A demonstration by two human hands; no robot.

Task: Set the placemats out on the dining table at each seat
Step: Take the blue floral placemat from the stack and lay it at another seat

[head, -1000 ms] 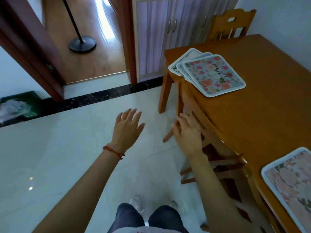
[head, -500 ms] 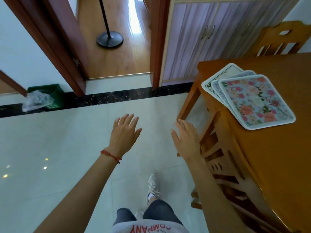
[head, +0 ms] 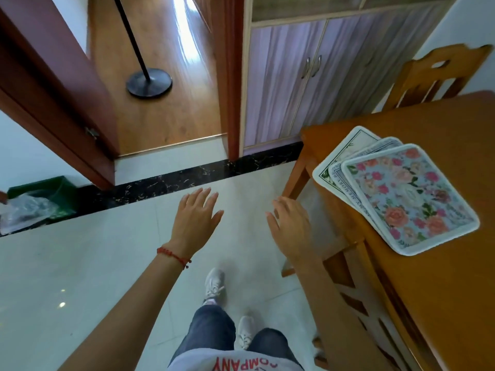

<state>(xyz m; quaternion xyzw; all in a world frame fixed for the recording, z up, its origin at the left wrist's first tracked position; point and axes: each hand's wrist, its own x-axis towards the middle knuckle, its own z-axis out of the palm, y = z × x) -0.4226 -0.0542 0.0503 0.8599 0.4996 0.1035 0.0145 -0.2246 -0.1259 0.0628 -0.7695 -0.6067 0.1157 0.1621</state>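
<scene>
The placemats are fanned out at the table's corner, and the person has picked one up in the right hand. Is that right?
Not quite. The placemats are fanned out at the corner of the table, but the head view shows the right hand open and holding nothing, beside the table's edge. The left hand is open and holds nothing too.

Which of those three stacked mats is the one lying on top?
The floral placemat, pale blue with pink roses, lies on top and shows whole. The lettered mat and the green-bordered mat only peek out beneath it.
</scene>
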